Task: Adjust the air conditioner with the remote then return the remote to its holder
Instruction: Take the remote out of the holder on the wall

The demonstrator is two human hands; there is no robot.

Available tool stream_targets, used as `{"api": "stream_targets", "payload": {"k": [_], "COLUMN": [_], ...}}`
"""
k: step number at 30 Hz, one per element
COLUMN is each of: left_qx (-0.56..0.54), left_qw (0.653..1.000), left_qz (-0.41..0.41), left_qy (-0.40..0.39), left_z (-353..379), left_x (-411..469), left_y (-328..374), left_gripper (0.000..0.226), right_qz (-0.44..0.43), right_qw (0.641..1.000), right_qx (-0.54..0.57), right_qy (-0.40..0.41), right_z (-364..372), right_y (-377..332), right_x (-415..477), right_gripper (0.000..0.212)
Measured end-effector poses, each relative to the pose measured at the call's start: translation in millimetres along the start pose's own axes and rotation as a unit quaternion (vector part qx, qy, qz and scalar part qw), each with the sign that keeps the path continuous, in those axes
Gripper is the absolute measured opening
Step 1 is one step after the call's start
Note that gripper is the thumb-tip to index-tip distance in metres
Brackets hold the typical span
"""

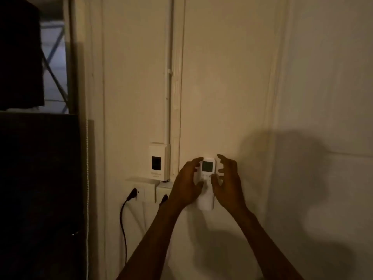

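A small white plastic remote with a grey screen [206, 178] is seen upright against the cream wall [232, 87], its lower end seated in a white wall holder [205, 205]. The left hand [186, 185] is wrapped round the remote's left edge, fingers curled onto it and the thumb laid near the buttons. The right hand [228, 183] is held just beside the right edge with fingers spread and loosely bent; whether they actually touch the remote can't be told in this dim light. A white wall box with a dark window [158, 161] is mounted to the left, and a black plug and cable [129, 201] is seen in a white socket [141, 190] below it
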State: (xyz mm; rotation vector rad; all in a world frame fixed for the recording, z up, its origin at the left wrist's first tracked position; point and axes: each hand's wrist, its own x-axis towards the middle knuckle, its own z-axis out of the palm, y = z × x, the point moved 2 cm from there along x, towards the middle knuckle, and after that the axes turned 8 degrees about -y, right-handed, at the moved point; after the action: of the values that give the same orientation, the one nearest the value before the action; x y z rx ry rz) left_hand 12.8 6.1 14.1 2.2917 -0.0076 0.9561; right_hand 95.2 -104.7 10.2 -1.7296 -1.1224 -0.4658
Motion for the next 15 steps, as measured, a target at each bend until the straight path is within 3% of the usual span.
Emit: {"api": "stream_targets", "payload": {"k": [4,10,15], "left_qx": [-0.109,-0.093,-0.127], "left_qw": [0.993,0.990,0.989], "left_qz": [0.007,0.050,0.004], "left_qy": [0.047,0.092,0.076], "left_z": [17.6,24.9,23.5], "left_x": [2.1,2.9,0.8], "left_y": [-19.3,-33.1,-29.6], "left_gripper": [0.057,0.050,0.063], "right_qz": [0.039,0.014,-0.006], "right_qw": [0.995,0.996,0.995], "right_qx": [0.093,0.088,0.097], "right_qy": [0.007,0.020,0.031], "right_z": [25.0,28.7,27.3], "right_y": [20.7,32.7,35.2], "right_x": [-8.6,-7.4,-11.5], "right_gripper": [0.064,0.056,0.058]}}
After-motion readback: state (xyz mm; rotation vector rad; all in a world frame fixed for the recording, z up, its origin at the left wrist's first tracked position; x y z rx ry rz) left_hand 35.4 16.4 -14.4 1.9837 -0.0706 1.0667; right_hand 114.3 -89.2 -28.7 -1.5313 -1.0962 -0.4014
